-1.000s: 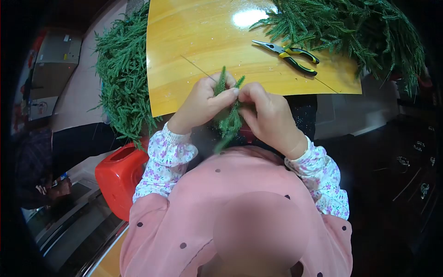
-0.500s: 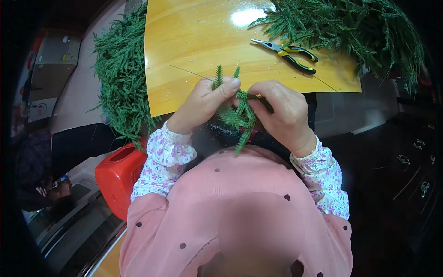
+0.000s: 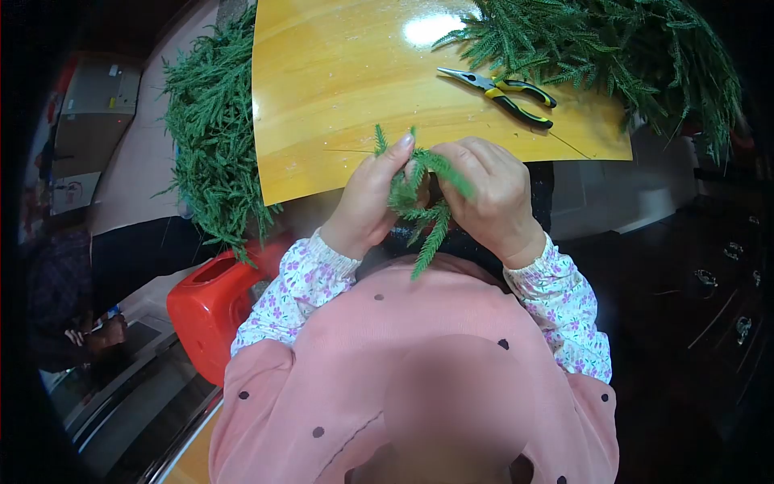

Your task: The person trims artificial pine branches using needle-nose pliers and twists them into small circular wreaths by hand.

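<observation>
Between my hands is a green artificial pine sprig, its needled tips hanging toward my lap and poking up above the fingers. My left hand is closed on it, thumb pressed along the top. From the far side of that hand a thin wire stem sticks out to the left. My right hand is closed round the sprig's other side, with one blurred tip lying across its fingers. What the right fingertips pinch is hidden.
Needle-nose pliers with black and yellow handles lie on the wooden table. Green sprigs are heaped at the back right and at the left. A red plastic stool stands at my left. Another person's hand shows at far left.
My left hand has shifted slightly right, toward the right hand, and the wire moved with it. A sprig tip now swings across the right fingers.
</observation>
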{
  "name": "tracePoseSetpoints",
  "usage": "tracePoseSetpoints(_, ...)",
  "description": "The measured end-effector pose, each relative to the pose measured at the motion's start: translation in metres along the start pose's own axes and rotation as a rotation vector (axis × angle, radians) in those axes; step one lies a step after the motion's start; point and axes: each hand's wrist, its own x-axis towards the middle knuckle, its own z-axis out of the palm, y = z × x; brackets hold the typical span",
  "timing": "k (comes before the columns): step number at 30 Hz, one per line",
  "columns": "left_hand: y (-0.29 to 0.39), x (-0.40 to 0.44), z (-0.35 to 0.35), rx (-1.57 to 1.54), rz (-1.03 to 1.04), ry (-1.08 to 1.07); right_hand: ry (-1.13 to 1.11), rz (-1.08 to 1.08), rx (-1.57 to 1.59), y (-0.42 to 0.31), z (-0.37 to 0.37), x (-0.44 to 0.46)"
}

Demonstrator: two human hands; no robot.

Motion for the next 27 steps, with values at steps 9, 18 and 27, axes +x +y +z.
tracePoseSetpoints(9, 0.000, -0.003, 0.020, 0.126, 0.035, 0.169, -0.110, -0.073, -0.001, 0.005, -0.011, 0.008)
tracePoseSetpoints(18, 0.001, -0.004, 0.012, 0.144, 0.031, 0.118, -0.160, -0.114, -0.100, -0.002, -0.016, 0.009)
tracePoseSetpoints(27, 0.013, 0.001, 0.015, 1.608, 1.339, -0.029, -0.225, 1.055, 1.574, 0.008, -0.001, -0.005)
